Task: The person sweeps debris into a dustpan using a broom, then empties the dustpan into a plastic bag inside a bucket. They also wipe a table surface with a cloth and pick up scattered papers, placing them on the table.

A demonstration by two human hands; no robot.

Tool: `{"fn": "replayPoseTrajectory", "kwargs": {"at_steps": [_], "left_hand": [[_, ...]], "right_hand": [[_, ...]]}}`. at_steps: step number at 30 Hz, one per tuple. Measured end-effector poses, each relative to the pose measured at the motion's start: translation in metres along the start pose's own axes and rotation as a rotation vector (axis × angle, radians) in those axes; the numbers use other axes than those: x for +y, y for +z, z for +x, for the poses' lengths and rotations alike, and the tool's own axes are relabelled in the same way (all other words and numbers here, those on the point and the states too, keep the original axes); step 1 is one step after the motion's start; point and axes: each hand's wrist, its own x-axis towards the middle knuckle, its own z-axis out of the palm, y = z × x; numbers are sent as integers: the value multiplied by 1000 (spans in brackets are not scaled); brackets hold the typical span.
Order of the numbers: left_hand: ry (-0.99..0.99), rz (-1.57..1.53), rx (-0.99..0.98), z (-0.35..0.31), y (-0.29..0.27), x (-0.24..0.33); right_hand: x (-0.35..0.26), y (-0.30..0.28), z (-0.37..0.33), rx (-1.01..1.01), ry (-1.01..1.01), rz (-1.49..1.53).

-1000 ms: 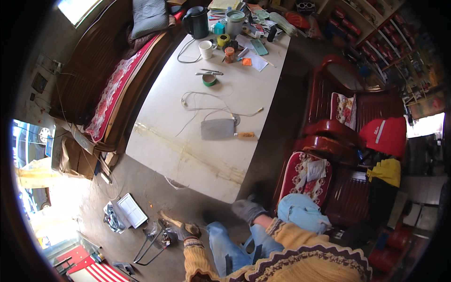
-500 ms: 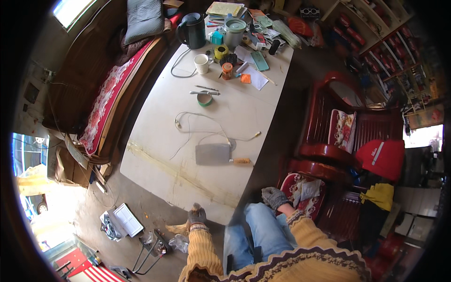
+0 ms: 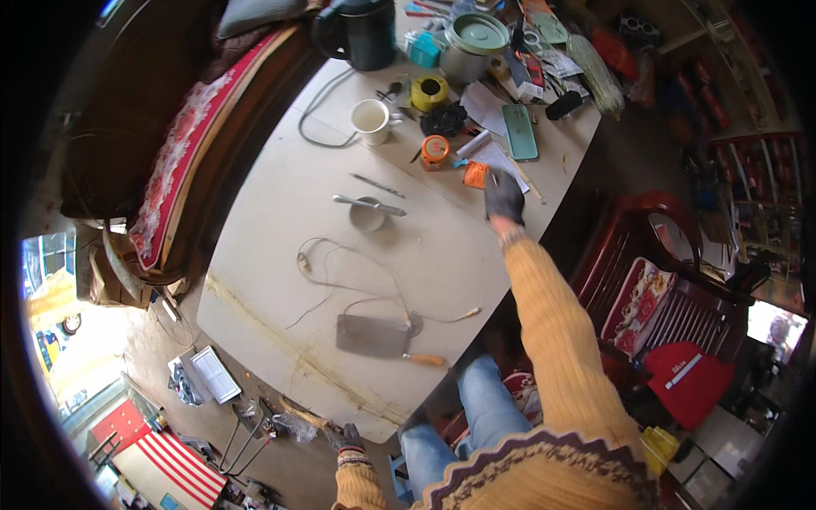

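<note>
My right hand [image 3: 505,195], in a dark grey glove, reaches over the far right part of the table. Its fingertips are at the edge of a small orange packet [image 3: 476,175]; the back of the hand hides the finger grip. White paper [image 3: 493,155] and a thin stick [image 3: 529,180] lie around it. An orange-lidded jar [image 3: 435,151] stands to its left, and a teal phone [image 3: 520,133] lies beyond. Low at the table's near edge is my left hand [image 3: 344,438], gloved too, its fingers slightly apart and nothing visible in them.
A cleaver [image 3: 374,336] with a wooden handle lies on the white table [image 3: 263,255], beside a thin cable [image 3: 365,255]. Farther off are a tape roll [image 3: 367,219] under a silver tool, a white cup [image 3: 371,123] and a dark kettle [image 3: 365,34]. A red wooden chair [image 3: 625,246] stands right.
My right hand has gone from beside my lap forward to the orange packet. My left hand has dropped lower in view, and the view has shifted closer to the table.
</note>
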Motion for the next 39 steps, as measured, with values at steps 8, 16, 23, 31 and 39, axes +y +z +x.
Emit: {"fn": "replayPoseTrajectory", "kwargs": {"at_steps": [8,16,23,31,39], "left_hand": [[-10,405,-185,-136,60,-104],[-93,563,-579,-260,156,-122],[420,989,-972,-308,218,-106],[346,597,-1295,-375,275,-73],[199,345,-1150,-344,197,-20]], "right_hand": [[-26,71,165,-153,183,-486],[-14,54,203,-421,286,-575],[5,-41,117,55,304,661],[-9,-131,-124,-569,438,715],[-55,-118,-234,-792,-483,123]]}}
